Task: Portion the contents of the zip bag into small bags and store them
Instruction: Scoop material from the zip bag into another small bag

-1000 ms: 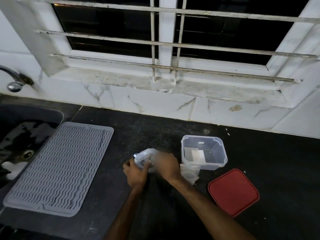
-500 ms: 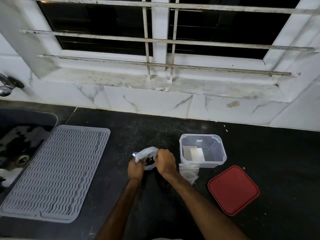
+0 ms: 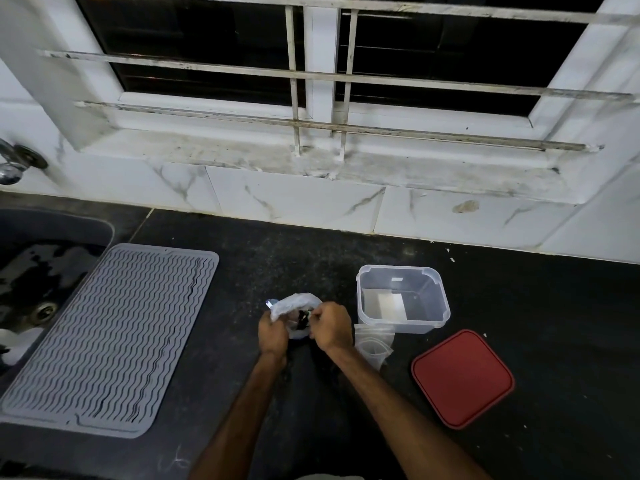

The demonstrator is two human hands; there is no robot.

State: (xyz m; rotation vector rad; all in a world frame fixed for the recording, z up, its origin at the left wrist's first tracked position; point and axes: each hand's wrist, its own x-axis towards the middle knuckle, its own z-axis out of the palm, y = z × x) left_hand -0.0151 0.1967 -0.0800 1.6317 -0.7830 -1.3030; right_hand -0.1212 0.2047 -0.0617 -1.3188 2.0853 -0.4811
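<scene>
A crumpled clear zip bag (image 3: 293, 306) with dark contents inside is held just above the black counter. My left hand (image 3: 273, 336) grips its left side from below. My right hand (image 3: 330, 326) pinches the bag's right edge at the mouth. Right of my hands stands a clear square plastic container (image 3: 403, 296), open on top, with a white piece lying in its bottom. Small clear bags (image 3: 374, 344) lie flat on the counter in front of the container, partly hidden by my right wrist. The red square lid (image 3: 462, 377) lies on the counter at the right.
A grey ribbed drying mat (image 3: 104, 337) covers the counter at the left, beside a dark sink (image 3: 31, 271) with a tap (image 3: 14, 161) on the wall. A tiled wall and a barred window ledge (image 3: 346, 164) run along the back.
My hands have drawn closer together on the zip bag and lifted it slightly. The camera has shifted a little to the right; container, lid and mat stay put.
</scene>
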